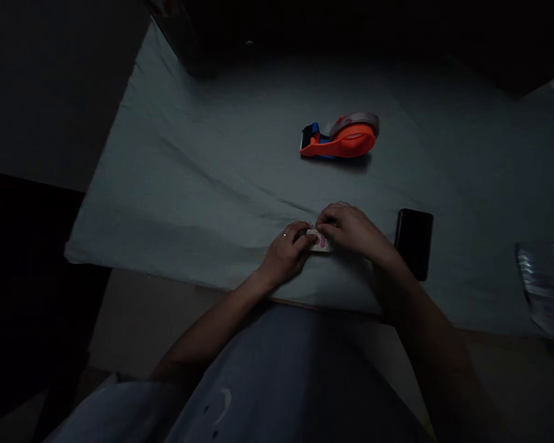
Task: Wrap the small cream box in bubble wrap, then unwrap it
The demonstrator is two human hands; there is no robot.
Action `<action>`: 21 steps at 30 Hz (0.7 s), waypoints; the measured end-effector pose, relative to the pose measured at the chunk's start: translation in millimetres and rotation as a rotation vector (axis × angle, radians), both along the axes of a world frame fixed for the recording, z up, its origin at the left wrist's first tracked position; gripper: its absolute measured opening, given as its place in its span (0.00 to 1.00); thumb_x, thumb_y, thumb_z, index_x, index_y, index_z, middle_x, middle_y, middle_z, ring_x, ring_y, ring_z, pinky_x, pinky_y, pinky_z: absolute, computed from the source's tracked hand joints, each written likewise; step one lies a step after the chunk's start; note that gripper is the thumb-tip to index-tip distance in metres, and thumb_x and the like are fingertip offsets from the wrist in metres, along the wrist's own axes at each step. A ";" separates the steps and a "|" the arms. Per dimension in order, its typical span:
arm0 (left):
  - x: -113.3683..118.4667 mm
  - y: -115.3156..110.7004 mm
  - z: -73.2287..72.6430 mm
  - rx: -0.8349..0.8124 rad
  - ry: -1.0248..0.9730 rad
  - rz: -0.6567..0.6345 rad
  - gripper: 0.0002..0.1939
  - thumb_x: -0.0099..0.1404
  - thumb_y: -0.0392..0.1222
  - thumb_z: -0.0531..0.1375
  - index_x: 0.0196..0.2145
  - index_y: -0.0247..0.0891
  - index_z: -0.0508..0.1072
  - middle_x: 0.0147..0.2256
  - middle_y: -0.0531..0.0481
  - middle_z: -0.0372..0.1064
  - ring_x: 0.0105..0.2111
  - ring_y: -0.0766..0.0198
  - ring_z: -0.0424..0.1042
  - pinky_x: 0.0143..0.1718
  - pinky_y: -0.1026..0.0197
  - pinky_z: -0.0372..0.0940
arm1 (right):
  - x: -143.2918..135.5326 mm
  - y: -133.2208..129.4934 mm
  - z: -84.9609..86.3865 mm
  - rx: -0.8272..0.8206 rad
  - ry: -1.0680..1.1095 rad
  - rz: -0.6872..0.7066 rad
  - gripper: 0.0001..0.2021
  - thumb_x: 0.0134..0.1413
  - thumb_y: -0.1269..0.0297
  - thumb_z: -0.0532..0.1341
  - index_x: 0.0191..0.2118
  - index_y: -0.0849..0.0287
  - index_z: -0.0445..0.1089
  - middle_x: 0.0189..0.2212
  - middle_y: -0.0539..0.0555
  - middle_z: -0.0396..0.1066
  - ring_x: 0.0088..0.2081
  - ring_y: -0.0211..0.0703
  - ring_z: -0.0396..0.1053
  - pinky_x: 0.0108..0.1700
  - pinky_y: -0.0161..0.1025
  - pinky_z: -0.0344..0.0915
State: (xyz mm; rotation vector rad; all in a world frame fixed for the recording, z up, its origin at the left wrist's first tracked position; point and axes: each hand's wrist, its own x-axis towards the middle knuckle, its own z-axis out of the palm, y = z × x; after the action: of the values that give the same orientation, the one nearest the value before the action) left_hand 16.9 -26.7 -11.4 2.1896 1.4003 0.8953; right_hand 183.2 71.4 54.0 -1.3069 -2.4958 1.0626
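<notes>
A small pale block-like item with pink markings (324,242) lies near the front edge of the cloth-covered table; its exact kind is too dim to make out. My left hand (286,253), with a ring on one finger, grips its left side, the thumb resting on top. At the item's upper edge, the fingertips of my right hand (348,228) are pinched together. Whether something thin sits between those fingertips is hidden. Farther back, an orange and blue tape dispenser (346,143) carries a roll of clear tape.
A black phone-like rectangle (414,244) lies right of my right hand. Clear plastic packaging (547,286) sits at the far right. A pale green cloth (189,203) with creases covers the table. Dark objects stand along the back. The room is dim.
</notes>
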 end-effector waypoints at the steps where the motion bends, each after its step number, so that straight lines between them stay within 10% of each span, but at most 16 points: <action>1: 0.5 -0.6 -1.3 0.009 -0.002 0.002 0.13 0.66 0.35 0.54 0.49 0.40 0.65 0.51 0.40 0.63 0.52 0.56 0.64 0.50 0.51 0.66 | 1.9 -7.2 1.7 0.032 -0.002 0.001 0.06 0.53 0.70 0.58 0.30 0.59 0.73 0.30 0.53 0.73 0.36 0.44 0.68 0.40 0.40 0.62; 12: -1.5 2.2 9.0 -0.025 -0.011 0.020 0.19 0.62 0.35 0.57 0.51 0.40 0.61 0.53 0.39 0.58 0.56 0.51 0.58 0.57 0.44 0.58 | 16.0 -50.6 3.6 0.233 0.045 -0.044 0.16 0.60 0.70 0.53 0.51 0.60 0.68 0.49 0.61 0.68 0.53 0.54 0.62 0.55 0.54 0.62; 21: -19.2 -10.8 14.5 -0.169 -0.544 0.490 0.19 0.64 0.38 0.56 0.53 0.43 0.60 0.51 0.44 0.64 0.53 0.58 0.65 0.54 0.51 0.63 | 39.8 -68.4 -41.3 -0.120 0.759 -0.916 0.23 0.51 0.62 0.62 0.54 0.49 0.62 0.44 0.53 0.69 0.38 0.41 0.72 0.45 0.47 0.70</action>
State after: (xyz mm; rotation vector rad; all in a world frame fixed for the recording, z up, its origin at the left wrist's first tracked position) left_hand -2.3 -37.5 3.1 1.3424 1.6602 1.3523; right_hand 222.9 3.0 12.7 -1.4478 -1.1088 1.1352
